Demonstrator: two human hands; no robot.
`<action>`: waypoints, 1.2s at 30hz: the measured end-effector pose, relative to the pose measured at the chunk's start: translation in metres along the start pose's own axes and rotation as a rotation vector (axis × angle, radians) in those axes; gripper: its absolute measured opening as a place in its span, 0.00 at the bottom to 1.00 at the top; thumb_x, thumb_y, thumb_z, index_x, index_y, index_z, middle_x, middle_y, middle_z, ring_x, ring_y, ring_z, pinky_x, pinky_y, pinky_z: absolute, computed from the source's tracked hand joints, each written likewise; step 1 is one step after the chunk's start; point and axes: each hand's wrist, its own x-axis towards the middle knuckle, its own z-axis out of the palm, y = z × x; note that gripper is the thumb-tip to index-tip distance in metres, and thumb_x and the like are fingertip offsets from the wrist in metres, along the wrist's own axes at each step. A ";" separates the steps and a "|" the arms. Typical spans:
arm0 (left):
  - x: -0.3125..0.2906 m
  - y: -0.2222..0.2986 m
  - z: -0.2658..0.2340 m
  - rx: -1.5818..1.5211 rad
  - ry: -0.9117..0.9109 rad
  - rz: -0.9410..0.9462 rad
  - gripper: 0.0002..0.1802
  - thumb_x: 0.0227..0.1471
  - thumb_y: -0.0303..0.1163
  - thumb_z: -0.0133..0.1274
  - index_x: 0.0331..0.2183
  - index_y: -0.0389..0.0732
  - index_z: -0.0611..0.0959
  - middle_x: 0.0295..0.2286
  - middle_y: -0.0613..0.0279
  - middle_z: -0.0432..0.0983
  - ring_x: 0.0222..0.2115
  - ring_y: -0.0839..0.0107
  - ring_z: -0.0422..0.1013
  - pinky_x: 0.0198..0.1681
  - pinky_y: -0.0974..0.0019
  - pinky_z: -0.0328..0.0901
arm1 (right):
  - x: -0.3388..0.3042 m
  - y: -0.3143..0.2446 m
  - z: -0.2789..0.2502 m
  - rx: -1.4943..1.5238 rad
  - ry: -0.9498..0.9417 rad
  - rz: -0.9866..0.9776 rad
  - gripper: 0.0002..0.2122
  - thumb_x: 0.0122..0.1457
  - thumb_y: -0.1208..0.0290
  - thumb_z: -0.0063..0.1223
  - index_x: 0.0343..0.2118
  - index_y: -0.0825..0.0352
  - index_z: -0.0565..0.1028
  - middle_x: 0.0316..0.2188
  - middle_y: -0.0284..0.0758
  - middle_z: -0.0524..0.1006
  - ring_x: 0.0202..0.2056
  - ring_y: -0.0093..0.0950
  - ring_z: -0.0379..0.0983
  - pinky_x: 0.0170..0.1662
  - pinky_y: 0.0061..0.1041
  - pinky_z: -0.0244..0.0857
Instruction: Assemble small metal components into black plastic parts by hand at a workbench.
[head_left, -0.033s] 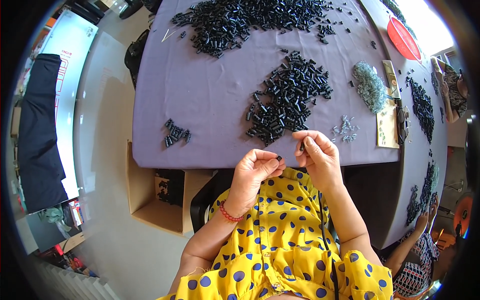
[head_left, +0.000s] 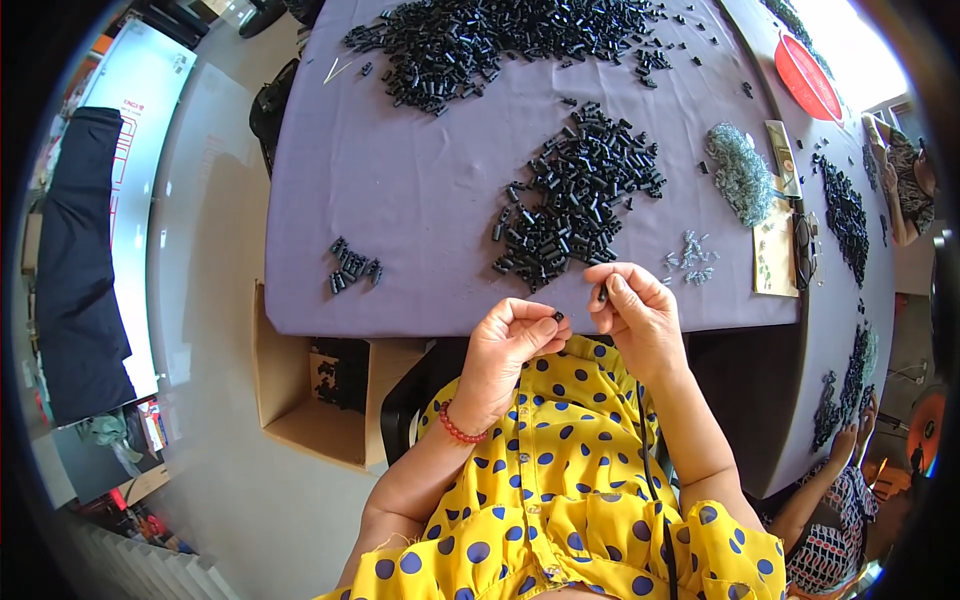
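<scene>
Between thumb and fingers my left hand (head_left: 517, 340) pinches a small black plastic piece (head_left: 558, 316), just off the near table edge. My right hand (head_left: 636, 308) is closed on another small black piece (head_left: 603, 294), partly covered by the fingers. The two hands are a little apart. Beyond them lies a pile of short black cylindrical pieces (head_left: 580, 190) on the purple cloth-covered table (head_left: 430, 200). Right of my right hand are scattered small clear pieces (head_left: 690, 258). A small group of black pieces (head_left: 354, 267) sits off to the left.
A larger black heap (head_left: 500, 40) spreads across the far side. At the right lie a clear-grey heap (head_left: 740, 175), a yellow card (head_left: 775, 250), glasses (head_left: 806, 248) and a red basket (head_left: 808, 78). A cardboard box (head_left: 310, 410) stands below left. Other people's hands (head_left: 855, 435) work at the far right.
</scene>
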 end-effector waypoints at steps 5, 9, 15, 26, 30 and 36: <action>-0.002 0.001 0.002 0.000 0.020 -0.004 0.07 0.62 0.25 0.56 0.42 0.36 0.78 0.39 0.55 0.82 0.41 0.68 0.80 0.49 0.66 0.75 | -0.001 0.000 -0.001 0.069 -0.026 0.091 0.09 0.71 0.69 0.49 0.40 0.68 0.77 0.32 0.31 0.79 0.29 0.15 0.72 0.35 0.15 0.69; -0.003 0.002 0.001 0.008 0.008 0.004 0.07 0.62 0.25 0.56 0.42 0.36 0.78 0.39 0.55 0.82 0.41 0.68 0.80 0.48 0.66 0.75 | 0.000 0.008 -0.007 0.089 -0.005 0.069 0.08 0.70 0.69 0.51 0.41 0.68 0.77 0.32 0.29 0.79 0.30 0.15 0.72 0.36 0.15 0.67; -0.005 0.004 0.003 0.019 0.007 -0.005 0.08 0.61 0.25 0.57 0.42 0.37 0.78 0.38 0.55 0.82 0.40 0.69 0.80 0.47 0.67 0.74 | -0.006 0.002 0.002 0.048 0.000 0.144 0.06 0.66 0.70 0.58 0.40 0.67 0.78 0.32 0.28 0.78 0.31 0.15 0.71 0.37 0.15 0.67; -0.004 -0.001 0.003 -0.024 -0.046 0.074 0.08 0.62 0.27 0.57 0.42 0.38 0.77 0.38 0.56 0.83 0.39 0.70 0.80 0.47 0.67 0.74 | -0.011 0.004 0.004 -0.019 -0.058 0.042 0.06 0.63 0.76 0.61 0.42 0.68 0.79 0.36 0.28 0.80 0.35 0.16 0.75 0.42 0.17 0.70; -0.005 0.000 0.005 -0.016 -0.049 0.079 0.08 0.62 0.27 0.57 0.42 0.38 0.77 0.37 0.56 0.83 0.39 0.70 0.80 0.47 0.67 0.74 | -0.012 0.008 0.000 -0.065 -0.061 0.011 0.07 0.63 0.78 0.59 0.44 0.69 0.79 0.38 0.29 0.80 0.37 0.17 0.76 0.45 0.18 0.71; -0.005 -0.002 0.005 0.003 -0.069 0.101 0.09 0.62 0.27 0.57 0.42 0.37 0.77 0.38 0.60 0.81 0.39 0.75 0.78 0.48 0.71 0.74 | -0.013 0.006 0.006 -0.112 -0.089 -0.030 0.08 0.65 0.81 0.55 0.46 0.71 0.77 0.38 0.30 0.80 0.40 0.19 0.78 0.47 0.20 0.72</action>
